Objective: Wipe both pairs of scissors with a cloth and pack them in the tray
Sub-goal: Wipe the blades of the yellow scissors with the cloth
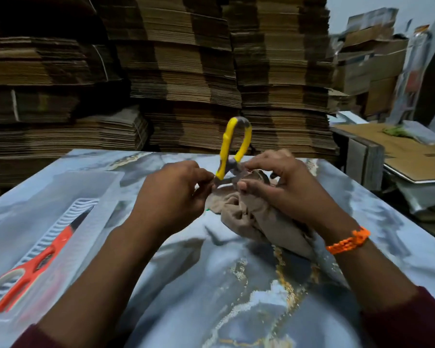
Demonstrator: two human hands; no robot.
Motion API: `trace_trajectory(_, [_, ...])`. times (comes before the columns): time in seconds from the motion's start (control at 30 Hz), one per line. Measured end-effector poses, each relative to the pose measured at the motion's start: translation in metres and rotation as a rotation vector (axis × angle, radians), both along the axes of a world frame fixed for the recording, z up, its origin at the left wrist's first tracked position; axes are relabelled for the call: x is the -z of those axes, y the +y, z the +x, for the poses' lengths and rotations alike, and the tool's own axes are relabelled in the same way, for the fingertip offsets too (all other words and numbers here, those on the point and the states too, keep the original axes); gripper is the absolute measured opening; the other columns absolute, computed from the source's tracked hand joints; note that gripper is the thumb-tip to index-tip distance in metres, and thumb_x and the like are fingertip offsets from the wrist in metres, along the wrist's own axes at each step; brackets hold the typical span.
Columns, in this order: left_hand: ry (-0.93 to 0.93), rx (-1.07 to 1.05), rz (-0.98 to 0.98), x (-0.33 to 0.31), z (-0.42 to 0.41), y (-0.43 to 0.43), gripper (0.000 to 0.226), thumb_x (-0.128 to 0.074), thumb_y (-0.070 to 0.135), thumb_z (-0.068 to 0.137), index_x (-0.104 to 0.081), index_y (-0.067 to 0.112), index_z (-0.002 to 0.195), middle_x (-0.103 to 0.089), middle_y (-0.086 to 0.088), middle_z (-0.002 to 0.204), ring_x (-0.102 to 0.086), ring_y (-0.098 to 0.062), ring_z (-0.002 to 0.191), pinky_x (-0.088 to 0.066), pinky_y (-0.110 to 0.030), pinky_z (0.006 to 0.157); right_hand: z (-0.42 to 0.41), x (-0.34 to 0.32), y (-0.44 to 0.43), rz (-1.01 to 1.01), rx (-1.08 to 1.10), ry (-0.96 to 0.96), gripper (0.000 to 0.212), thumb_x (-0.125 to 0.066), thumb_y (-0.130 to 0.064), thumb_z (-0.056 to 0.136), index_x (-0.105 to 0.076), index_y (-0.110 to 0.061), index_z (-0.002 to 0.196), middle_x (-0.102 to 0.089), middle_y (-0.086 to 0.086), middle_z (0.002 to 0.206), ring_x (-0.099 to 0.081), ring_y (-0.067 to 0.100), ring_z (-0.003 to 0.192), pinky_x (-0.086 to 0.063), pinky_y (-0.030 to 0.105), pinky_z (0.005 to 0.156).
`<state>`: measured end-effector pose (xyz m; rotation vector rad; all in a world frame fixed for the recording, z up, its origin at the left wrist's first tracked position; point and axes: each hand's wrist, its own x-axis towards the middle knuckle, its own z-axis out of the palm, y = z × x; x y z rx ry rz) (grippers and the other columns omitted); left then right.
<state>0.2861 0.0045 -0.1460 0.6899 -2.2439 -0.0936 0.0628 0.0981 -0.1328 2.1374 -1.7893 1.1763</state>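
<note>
Yellow-handled scissors [228, 146] stand with their handles up over the middle of the table. My left hand [172, 194] pinches them near the base of the handle. My right hand [284, 187] presses a beige cloth [246, 214] around the blades, which are mostly hidden. The cloth trails down onto the table under my right wrist. Orange-handled scissors [33, 264] lie inside a clear plastic tray [91, 187] at the left, blades pointing away from me.
The marble-patterned tabletop [224, 285] spreads around my arms. Tall stacks of flattened cardboard [186, 71] rise right behind the table's far edge. A lower surface with cardboard sheets [399, 156] sits to the right.
</note>
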Motion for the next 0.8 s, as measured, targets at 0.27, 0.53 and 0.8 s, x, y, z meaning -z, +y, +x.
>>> trace_trajectory(0.27, [-0.028, 0.088, -0.209, 0.002, 0.002, 0.004, 0.022, -0.058, 0.033, 0.087, -0.079, 0.030, 0.093, -0.062, 0.007, 0.072, -0.062, -0.026, 0.062, -0.049, -0.037, 0.046, 0.019, 0.021, -0.018, -0.062, -0.034, 0.214, 0.032, -0.059, -0.045, 0.094, -0.080, -0.023, 0.105, -0.068, -0.013, 0.108, -0.048, 0.026, 0.096, -0.041, 0.040, 0.085])
trace_trajectory(0.53, [0.014, 0.062, -0.176, 0.001, 0.008, -0.007, 0.021, -0.062, 0.035, 0.087, -0.081, 0.030, 0.094, -0.064, 0.010, 0.072, -0.062, -0.020, 0.061, -0.048, -0.031, 0.049, -0.022, 0.015, -0.009, -0.045, -0.011, 0.237, 0.025, -0.064, -0.035, 0.095, -0.079, -0.017, 0.089, -0.069, -0.007, 0.088, -0.043, 0.012, 0.087, -0.034, 0.028, 0.076])
trace_trajectory(0.8, [0.618, 0.212, 0.619, 0.002, -0.005, -0.010, 0.010, -0.075, 0.012, 0.090, -0.081, 0.019, 0.085, -0.073, -0.026, 0.081, -0.070, -0.050, 0.072, -0.059, -0.061, 0.067, -0.018, 0.004, -0.002, -0.013, -0.018, -0.431, 0.009, -0.075, -0.028, 0.091, -0.082, -0.026, 0.096, -0.080, -0.011, 0.097, -0.073, 0.003, 0.098, -0.058, 0.024, 0.086])
